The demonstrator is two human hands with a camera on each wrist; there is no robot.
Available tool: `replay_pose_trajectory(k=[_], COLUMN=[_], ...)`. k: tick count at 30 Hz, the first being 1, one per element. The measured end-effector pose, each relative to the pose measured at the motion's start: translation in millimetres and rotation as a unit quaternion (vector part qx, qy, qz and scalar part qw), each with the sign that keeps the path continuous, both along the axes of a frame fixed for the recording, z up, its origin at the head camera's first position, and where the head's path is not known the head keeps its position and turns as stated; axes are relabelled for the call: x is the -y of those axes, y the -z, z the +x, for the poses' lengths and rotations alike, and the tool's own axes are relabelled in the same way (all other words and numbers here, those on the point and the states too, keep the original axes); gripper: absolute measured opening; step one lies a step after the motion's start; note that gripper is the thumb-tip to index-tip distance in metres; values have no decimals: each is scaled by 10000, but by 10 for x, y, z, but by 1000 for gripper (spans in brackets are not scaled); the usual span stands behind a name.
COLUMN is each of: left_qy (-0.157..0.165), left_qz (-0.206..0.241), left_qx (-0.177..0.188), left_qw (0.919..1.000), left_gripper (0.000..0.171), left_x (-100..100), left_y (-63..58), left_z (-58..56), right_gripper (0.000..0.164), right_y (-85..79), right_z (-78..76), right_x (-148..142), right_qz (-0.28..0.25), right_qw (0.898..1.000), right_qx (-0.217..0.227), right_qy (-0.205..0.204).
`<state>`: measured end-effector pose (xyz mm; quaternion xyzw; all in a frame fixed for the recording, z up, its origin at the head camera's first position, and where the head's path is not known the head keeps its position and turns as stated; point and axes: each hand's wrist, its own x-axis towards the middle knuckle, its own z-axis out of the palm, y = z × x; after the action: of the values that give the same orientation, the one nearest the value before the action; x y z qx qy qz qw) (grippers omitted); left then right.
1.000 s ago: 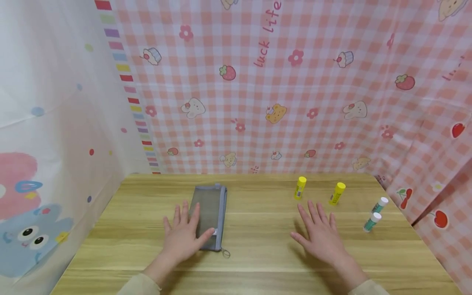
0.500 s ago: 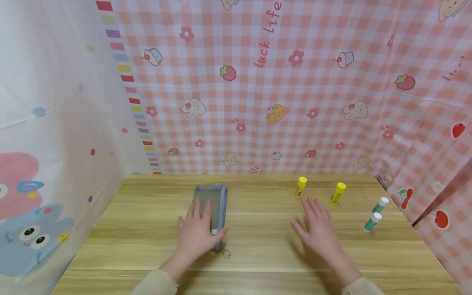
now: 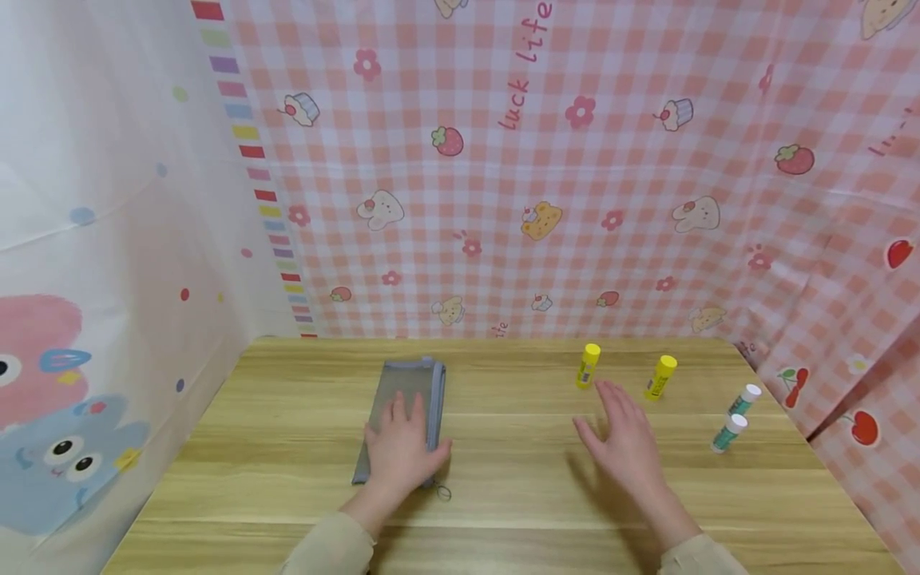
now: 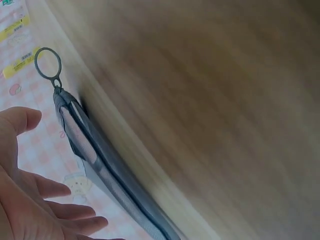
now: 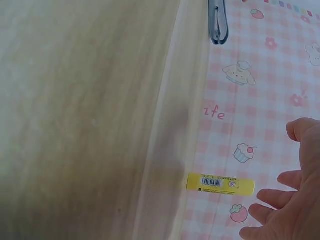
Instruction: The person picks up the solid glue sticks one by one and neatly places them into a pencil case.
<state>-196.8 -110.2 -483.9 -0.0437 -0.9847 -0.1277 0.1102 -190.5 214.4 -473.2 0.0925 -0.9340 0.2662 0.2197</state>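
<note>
Backdrop (image 3: 611, 176): pink gingham cloth, cupcakes and strawberries all over, pretty cute tbh
Table (image 3: 517, 479): wood grain, pushed up near the cloth
Pouch (image 3: 410, 379): grey, lying flat left of the table's middle, zip edge facing right. Can't tell if the zip is done up
Ring (image 4: 57, 84): zip pull at the near end of the pouch, poking out past the left thumb
Yellow sticks (image 3: 588, 366) (image 3: 661, 378): two, both upright near the back, right of the middle, well apart from the pouch
Green sticks (image 3: 744, 402) (image 3: 729, 434): two with white caps, off at the right end, the front one partly hiding the other
Left hand (image 3: 397, 455): over the pouch, fingers spread, thumb out wide, not gripping anything. Wrist view shows a gap at the thumb; can't tell if any fingertip touches
Right hand (image 3: 628, 443): above the table, fingers loose, holding nothing. Its fingertips are near the left yellow stick, but the wrist view shows them apart
Both hands: my read is the approach stage, nothing taken up yet
Next for the left: I'd say lower onto the pouch and curl the fingers round its edges, since it's thin and flat
Next for the right: probably a gentle pinch round that yellow stick; coming in sideways too fast could tip it
</note>
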Motion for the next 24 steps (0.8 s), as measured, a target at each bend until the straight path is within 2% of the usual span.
replay_pose_trajectory(k=[12,24], left_qy=[-250,-480], left_qz=[-127,-100], left_qx=[449,1021], left_qw=[9986,9936], left_gripper=[86,89], left_x=[-65,-75], left_y=[23,27], left_z=[-36,-62], right_gripper=[67,66], right_y=[-18,-52], right_z=[-89,-143], right_x=[-45,-104], right_qz=[-206,-225], right_qw=[9997,9992], right_qx=[95,288], right_qy=[93,164])
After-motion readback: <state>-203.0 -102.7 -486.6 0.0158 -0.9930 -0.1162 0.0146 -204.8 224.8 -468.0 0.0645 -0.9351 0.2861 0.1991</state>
